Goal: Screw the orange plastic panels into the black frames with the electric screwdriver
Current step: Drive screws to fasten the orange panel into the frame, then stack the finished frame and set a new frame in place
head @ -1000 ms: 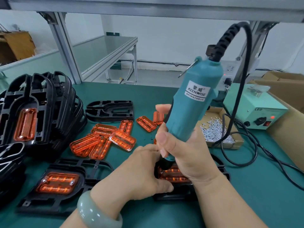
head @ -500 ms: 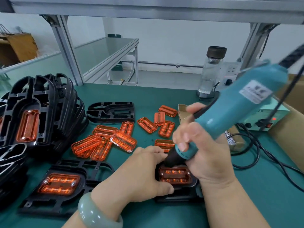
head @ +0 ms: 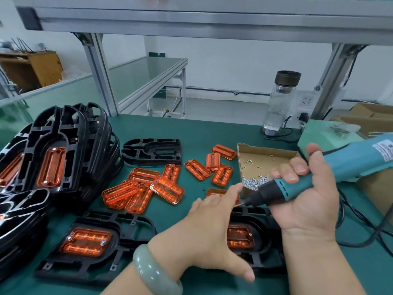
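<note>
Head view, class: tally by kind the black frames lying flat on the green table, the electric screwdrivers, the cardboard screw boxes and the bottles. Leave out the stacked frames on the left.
Black frames lying flat: 3
Electric screwdriver: 1
Cardboard screw box: 1
Bottle: 1
Total: 6

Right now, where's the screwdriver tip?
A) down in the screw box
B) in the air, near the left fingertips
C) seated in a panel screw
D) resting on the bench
B: the right hand holds the electric screwdriver tilted, its tip clear of the orange panel and close to the fingers of the left hand.
</note>
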### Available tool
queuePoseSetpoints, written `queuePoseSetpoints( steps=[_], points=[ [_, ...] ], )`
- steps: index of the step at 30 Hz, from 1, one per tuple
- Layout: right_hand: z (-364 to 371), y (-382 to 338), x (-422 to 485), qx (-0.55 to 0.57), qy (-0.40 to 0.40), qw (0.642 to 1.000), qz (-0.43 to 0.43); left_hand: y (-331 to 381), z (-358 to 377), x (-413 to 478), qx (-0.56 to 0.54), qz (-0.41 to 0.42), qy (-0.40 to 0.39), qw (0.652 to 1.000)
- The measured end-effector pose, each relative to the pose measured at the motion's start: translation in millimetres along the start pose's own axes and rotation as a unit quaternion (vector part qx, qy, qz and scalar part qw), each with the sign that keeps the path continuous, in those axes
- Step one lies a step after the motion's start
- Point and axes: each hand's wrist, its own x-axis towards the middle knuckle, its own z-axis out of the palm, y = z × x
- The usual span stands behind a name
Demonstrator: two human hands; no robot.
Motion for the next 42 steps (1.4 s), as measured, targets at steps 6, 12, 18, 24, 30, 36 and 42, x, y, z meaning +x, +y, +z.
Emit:
queuePoseSetpoints(
  steps=[6,12,18,24,30,36,42],
  points=[
    [-4.2,-1.9,2.7,0.066,0.03,0.997,0.008,0.1,3.6,-6.8,0.049,0.058,0.073,0.994],
    [-3.9,-4.1,2.7,0.103,0.039,0.994,0.025,-8.0,-11.0,-24.7,0.111,0.079,0.141,0.981],
    [-4.5,-3.7,3.1,0.121,0.046,0.991,0.042,-25.4,-39.9,-68.7,0.166,0.038,0.179,0.969],
    [-3.7,-1.8,1.5,0.125,0.043,0.989,0.067,-54.8,-66.2,-110.6,0.175,-0.037,0.182,0.967],
    [-1.0,0.8,1.1,0.116,0.027,0.99,0.081,-90.7,-67.7,-125.1,0.158,-0.09,0.177,0.967],
    [-1.9,2.0,1.4,0.125,0.024,0.989,0.082,-108.1,-64.4,-128.0,0.126,-0.131,0.12,0.976],
    [-1.2,2.8,1.5,0.109,0.028,0.99,0.082,-92.7,-73.5,-119.2,0.096,-0.139,0.07,0.983]
  ],
)
